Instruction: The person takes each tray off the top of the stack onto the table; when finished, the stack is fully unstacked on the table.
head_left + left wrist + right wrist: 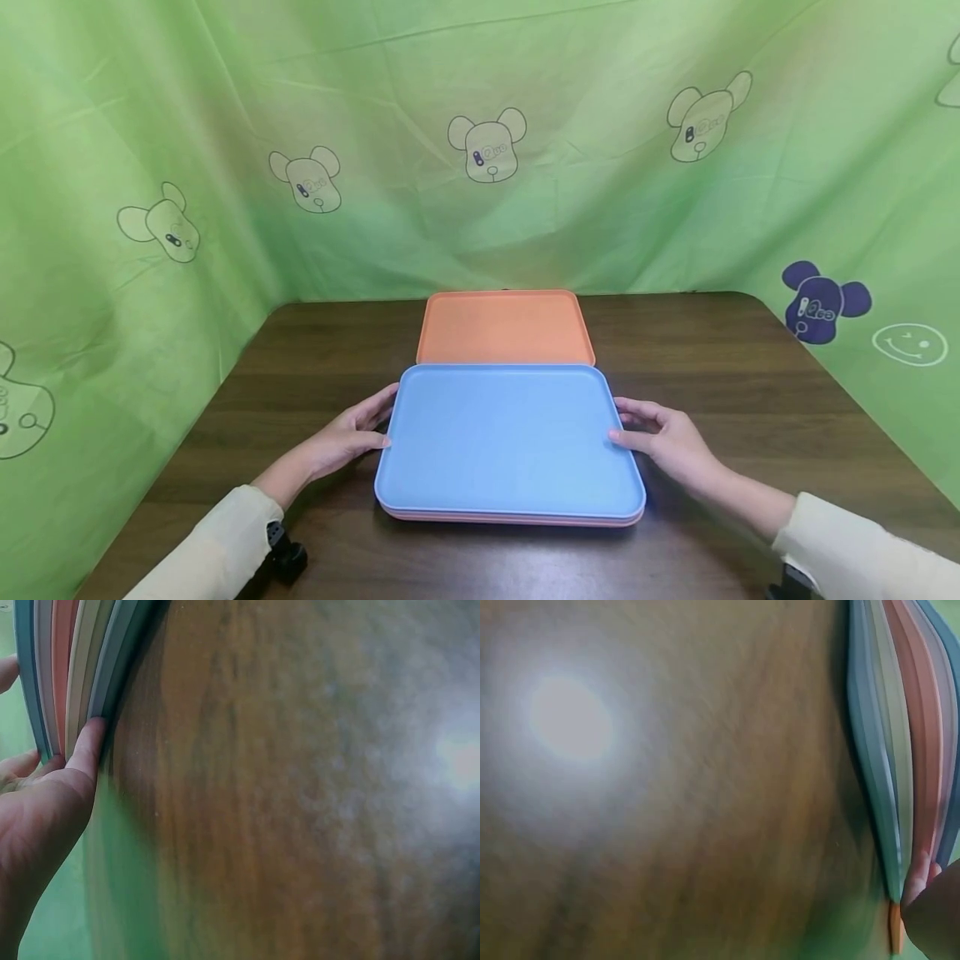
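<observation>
A blue rectangular tray (510,442) lies on top of a stack of trays (61,675) in front of me. From the side, the wrist views show several coloured layers, among them lavender, pink and cream. My left hand (341,446) holds the stack's left edge, thumb at the top rim and fingers along the side; one fingertip reaches down to the lowest layers. On the opposite edge, my right hand (675,446) grips with its thumb over the blue rim. Its other fingers are partly hidden at the stack's side (922,742).
An orange tray (506,325) lies flat behind the stack, its near edge overlapped by the blue one in the head view. Dark wood covers the table (697,358). A green printed curtain (390,233) hangs along the table's back and sides.
</observation>
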The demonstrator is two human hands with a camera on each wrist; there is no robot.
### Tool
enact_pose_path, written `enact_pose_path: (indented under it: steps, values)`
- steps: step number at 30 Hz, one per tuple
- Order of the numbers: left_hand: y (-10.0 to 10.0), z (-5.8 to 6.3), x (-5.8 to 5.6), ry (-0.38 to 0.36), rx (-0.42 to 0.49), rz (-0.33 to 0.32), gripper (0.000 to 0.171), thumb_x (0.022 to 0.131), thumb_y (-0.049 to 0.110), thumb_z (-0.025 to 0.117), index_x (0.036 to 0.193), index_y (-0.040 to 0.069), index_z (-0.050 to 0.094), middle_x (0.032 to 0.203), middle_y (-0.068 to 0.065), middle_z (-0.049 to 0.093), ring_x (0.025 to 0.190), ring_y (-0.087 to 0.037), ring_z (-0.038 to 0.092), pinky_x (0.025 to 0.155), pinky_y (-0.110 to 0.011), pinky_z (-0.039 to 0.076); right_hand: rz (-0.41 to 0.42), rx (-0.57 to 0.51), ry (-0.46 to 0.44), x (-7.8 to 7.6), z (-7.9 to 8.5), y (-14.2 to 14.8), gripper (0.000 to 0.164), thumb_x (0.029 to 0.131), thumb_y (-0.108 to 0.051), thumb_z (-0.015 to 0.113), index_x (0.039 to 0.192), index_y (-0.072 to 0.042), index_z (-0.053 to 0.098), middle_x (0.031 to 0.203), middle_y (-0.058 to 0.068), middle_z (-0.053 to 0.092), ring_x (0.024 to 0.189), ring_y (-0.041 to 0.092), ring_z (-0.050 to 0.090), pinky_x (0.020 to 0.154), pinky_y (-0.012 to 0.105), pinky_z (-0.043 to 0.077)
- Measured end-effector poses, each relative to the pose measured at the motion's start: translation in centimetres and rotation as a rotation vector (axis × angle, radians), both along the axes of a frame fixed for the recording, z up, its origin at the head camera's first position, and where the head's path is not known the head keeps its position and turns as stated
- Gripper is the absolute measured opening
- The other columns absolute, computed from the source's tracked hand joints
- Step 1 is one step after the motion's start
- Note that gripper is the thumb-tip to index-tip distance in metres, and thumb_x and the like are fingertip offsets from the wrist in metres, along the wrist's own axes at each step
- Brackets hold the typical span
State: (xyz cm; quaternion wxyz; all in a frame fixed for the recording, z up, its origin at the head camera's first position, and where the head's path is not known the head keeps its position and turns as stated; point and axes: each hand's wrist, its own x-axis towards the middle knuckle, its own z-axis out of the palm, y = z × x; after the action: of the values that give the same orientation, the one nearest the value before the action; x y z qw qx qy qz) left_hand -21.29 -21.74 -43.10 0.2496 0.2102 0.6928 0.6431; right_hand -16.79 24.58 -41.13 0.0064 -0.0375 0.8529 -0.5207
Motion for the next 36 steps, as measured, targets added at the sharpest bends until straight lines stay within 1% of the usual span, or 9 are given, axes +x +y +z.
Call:
enact_pose_path:
  steps: [5,8,10,14,20,26,31,36]
  values:
    - [0.1,0.0,0.0,-0.011,-0.005,0.012,0.084,0.092,0.006,0.063,0.157,0.011,0.010,0.162,-0.008,0.008,0.146,-0.029,0.009,0.112,-0.051,0.020,-0.042,-0.042,0.000,0.9,-0.4,-0.3,0.058,0.083,-0.018,0.079,0.130,0.007,0.057,0.118,0.022,0.064,0.096,0.005,0.061,0.075,0.018,0.050]
    - [0.1,0.1,0.1,-0.013,-0.007,0.015,0.085,0.091,0.007,0.064,0.157,0.011,0.010,0.162,-0.008,0.008,0.146,-0.029,0.009,0.112,-0.051,0.021,-0.054,-0.070,-0.009,1.4,-0.6,-0.5,0.057,0.083,-0.016,0.078,0.128,0.010,0.057,0.119,0.023,0.063,0.093,0.002,0.062,0.076,0.019,0.050]
    - [0.2,0.1,0.1,-0.014,-0.011,0.017,0.085,0.091,0.007,0.065,0.157,0.011,0.011,0.162,-0.008,0.008,0.146,-0.030,0.009,0.111,-0.051,0.021,-0.059,-0.088,-0.014,1.8,-0.6,-0.6,0.056,0.083,-0.014,0.078,0.128,0.011,0.056,0.119,0.025,0.062,0.091,0.003,0.064,0.076,0.019,0.051]
    - [0.2,0.1,0.1,-0.009,-0.010,0.012,0.085,0.091,0.007,0.064,0.157,0.011,0.010,0.162,-0.009,0.008,0.146,-0.031,0.009,0.111,-0.052,0.021,-0.063,-0.084,0.004,2.3,-0.6,-0.7,0.055,0.082,-0.013,0.079,0.126,0.012,0.056,0.117,0.024,0.062,0.089,0.007,0.066,0.074,0.019,0.052]
    - [0.1,0.3,0.1,-0.009,-0.012,0.017,0.084,0.092,0.007,0.063,0.157,0.012,0.011,0.162,-0.009,0.009,0.146,-0.031,0.009,0.111,-0.053,0.020,-0.069,-0.046,0.057,2.2,-0.3,-0.7,0.050,0.081,-0.008,0.079,0.122,0.011,0.059,0.113,0.024,0.063,0.084,0.011,0.068,0.073,0.019,0.052]
    - [0.3,0.5,0.2,-0.009,-0.001,0.023,0.085,0.091,0.007,0.064,0.157,0.011,0.011,0.161,-0.010,0.009,0.146,-0.032,0.008,0.111,-0.054,0.019,-0.073,-0.034,0.057,1.9,0.0,-0.6,0.048,0.081,-0.006,0.078,0.122,0.011,0.059,0.110,0.022,0.064,0.084,0.011,0.067,0.073,0.020,0.052]
    - [0.3,0.4,0.2,-0.010,-0.010,0.025,0.084,0.091,0.006,0.064,0.157,0.011,0.012,0.162,-0.010,0.009,0.146,-0.031,0.008,0.112,-0.053,0.018,-0.067,-0.044,0.029,1.9,0.5,-0.6,0.050,0.082,-0.008,0.078,0.124,0.011,0.058,0.110,0.022,0.065,0.088,0.009,0.065,0.074,0.019,0.052]
    - [0.2,0.3,0.3,0.001,-0.025,0.017,0.082,0.092,0.007,0.063,0.157,0.009,0.011,0.162,-0.012,0.008,0.146,-0.033,0.007,0.112,-0.054,0.015,-0.038,-0.090,-0.040,2.1,1.3,-0.6,0.057,0.083,-0.010,0.077,0.130,0.011,0.053,0.118,0.025,0.063,0.095,0.009,0.065,0.076,0.021,0.052]
